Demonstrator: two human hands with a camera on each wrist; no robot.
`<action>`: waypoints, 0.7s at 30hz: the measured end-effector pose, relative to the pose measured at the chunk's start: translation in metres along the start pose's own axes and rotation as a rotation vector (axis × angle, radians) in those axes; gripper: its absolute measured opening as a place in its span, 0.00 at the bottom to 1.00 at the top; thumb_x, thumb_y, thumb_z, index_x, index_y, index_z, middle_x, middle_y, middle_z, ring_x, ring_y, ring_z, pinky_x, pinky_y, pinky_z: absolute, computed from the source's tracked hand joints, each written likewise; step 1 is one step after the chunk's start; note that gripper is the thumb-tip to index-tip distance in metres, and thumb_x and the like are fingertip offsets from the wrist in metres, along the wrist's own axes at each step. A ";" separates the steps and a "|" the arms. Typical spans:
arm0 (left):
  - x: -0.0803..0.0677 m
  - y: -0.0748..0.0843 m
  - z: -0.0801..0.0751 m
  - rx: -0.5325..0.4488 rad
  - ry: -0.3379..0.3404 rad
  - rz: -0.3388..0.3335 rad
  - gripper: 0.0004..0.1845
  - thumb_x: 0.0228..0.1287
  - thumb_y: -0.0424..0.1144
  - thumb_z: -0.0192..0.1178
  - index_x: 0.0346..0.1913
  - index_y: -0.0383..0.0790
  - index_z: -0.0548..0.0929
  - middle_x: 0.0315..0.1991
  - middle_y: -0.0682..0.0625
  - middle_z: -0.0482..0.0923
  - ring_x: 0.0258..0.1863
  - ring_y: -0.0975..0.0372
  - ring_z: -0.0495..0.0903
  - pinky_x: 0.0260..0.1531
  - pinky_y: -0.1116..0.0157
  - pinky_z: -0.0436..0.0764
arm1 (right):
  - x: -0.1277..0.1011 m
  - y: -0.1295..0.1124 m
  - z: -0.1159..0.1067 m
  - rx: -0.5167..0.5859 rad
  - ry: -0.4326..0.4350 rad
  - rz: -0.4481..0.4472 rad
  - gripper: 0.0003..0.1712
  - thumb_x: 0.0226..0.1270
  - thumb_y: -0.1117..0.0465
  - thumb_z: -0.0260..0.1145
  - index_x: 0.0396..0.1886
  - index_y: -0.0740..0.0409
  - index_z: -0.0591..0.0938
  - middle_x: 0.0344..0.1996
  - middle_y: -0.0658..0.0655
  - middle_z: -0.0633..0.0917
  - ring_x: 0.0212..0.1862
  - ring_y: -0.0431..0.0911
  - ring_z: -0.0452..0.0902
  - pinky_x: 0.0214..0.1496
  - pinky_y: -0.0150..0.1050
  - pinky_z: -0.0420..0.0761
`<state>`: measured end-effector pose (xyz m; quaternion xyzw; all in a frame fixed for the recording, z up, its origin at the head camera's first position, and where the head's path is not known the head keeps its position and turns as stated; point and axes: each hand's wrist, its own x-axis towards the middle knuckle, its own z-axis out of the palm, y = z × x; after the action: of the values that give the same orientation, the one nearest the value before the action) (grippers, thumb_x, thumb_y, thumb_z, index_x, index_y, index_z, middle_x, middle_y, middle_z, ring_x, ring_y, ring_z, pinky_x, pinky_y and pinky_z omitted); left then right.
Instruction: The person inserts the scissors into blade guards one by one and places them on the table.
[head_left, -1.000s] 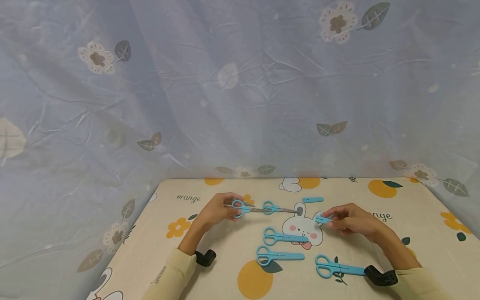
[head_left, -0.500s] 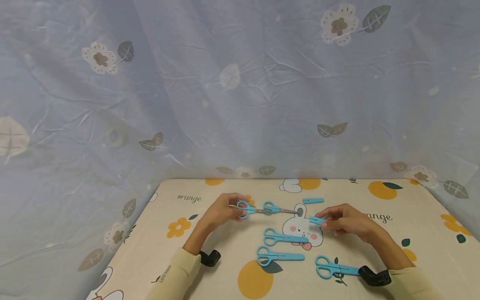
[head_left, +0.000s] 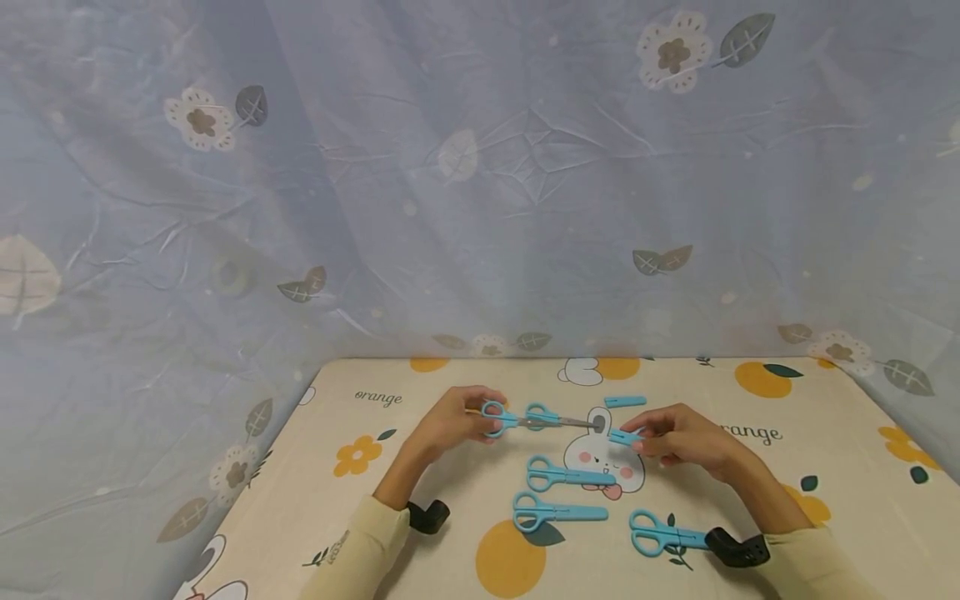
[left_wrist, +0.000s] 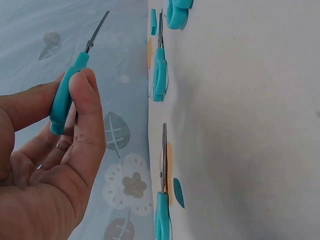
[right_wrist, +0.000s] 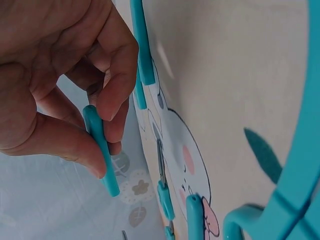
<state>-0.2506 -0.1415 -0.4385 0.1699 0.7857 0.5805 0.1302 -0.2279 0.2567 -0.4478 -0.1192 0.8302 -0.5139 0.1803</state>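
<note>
Left hand (head_left: 450, 421) grips bare scissors (head_left: 536, 418); right hand (head_left: 675, 433) pinches, seemingly, blade cover (head_left: 622, 436)

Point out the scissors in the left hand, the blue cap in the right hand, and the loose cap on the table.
scissors (head_left: 525, 418), head view, pivot.
blue cap (head_left: 622, 437), head view, middle.
loose cap (head_left: 626, 402), head view, middle.

A pair of bare-bladed blue-handled scissors (head_left: 525, 419) is held by the left hand (head_left: 450, 421) at the far middle of the printed tablecloth (head_left: 825, 467), blades pointing right. Just right of the tips, the right hand (head_left: 678, 435) holds a blue plastic blade cover (head_left: 624, 437). A second loose cover (head_left: 625, 402) lies farther back. Nearer are three capped scissors: one (head_left: 566, 475), another (head_left: 558, 512) before it, a third (head_left: 663, 536) to the right.
</note>
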 end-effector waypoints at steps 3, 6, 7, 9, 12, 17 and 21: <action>0.001 0.002 0.002 -0.005 -0.002 -0.002 0.19 0.71 0.26 0.68 0.63 0.31 0.84 0.49 0.39 0.86 0.39 0.57 0.92 0.43 0.58 0.94 | 0.002 -0.001 0.003 0.005 0.001 -0.007 0.25 0.69 0.61 0.75 0.63 0.66 0.86 0.37 0.53 0.82 0.34 0.44 0.76 0.32 0.35 0.82; 0.001 0.003 0.004 -0.007 -0.003 -0.007 0.18 0.71 0.26 0.68 0.62 0.34 0.85 0.49 0.39 0.86 0.39 0.57 0.92 0.42 0.58 0.94 | 0.004 -0.002 0.005 0.010 -0.002 -0.014 0.25 0.70 0.61 0.75 0.63 0.66 0.86 0.37 0.53 0.82 0.33 0.43 0.75 0.31 0.34 0.81; 0.001 0.003 0.005 -0.007 -0.003 -0.009 0.18 0.71 0.26 0.68 0.62 0.34 0.85 0.49 0.39 0.86 0.39 0.57 0.92 0.42 0.59 0.94 | 0.004 -0.002 0.006 0.013 -0.003 -0.014 0.25 0.70 0.61 0.75 0.63 0.65 0.86 0.37 0.53 0.82 0.33 0.43 0.75 0.31 0.34 0.81; 0.001 0.003 0.006 -0.006 -0.004 -0.011 0.18 0.71 0.26 0.68 0.62 0.35 0.85 0.49 0.39 0.85 0.39 0.57 0.92 0.42 0.59 0.94 | 0.006 -0.003 0.007 0.015 -0.005 -0.016 0.25 0.70 0.61 0.75 0.64 0.65 0.86 0.37 0.53 0.81 0.34 0.43 0.75 0.31 0.34 0.81; 0.002 0.004 0.008 -0.008 -0.008 -0.010 0.19 0.71 0.26 0.68 0.62 0.34 0.85 0.50 0.39 0.85 0.39 0.57 0.92 0.43 0.59 0.94 | 0.008 -0.004 0.009 0.016 -0.015 -0.028 0.25 0.70 0.62 0.74 0.65 0.66 0.85 0.38 0.54 0.81 0.34 0.43 0.75 0.31 0.34 0.81; 0.003 0.007 0.010 -0.010 -0.011 -0.010 0.19 0.71 0.26 0.68 0.62 0.35 0.85 0.51 0.38 0.85 0.39 0.57 0.92 0.43 0.58 0.94 | 0.010 -0.005 0.012 0.027 -0.034 -0.042 0.25 0.72 0.63 0.73 0.66 0.67 0.84 0.39 0.54 0.81 0.35 0.44 0.74 0.31 0.34 0.80; 0.003 0.008 0.012 -0.015 -0.015 -0.007 0.19 0.71 0.26 0.68 0.63 0.35 0.85 0.52 0.37 0.85 0.40 0.56 0.93 0.44 0.57 0.94 | 0.012 -0.005 0.013 0.040 -0.038 -0.040 0.25 0.72 0.62 0.73 0.66 0.67 0.84 0.39 0.54 0.80 0.36 0.44 0.73 0.31 0.34 0.79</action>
<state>-0.2477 -0.1271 -0.4342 0.1707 0.7810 0.5844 0.1392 -0.2329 0.2391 -0.4504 -0.1419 0.8136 -0.5315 0.1884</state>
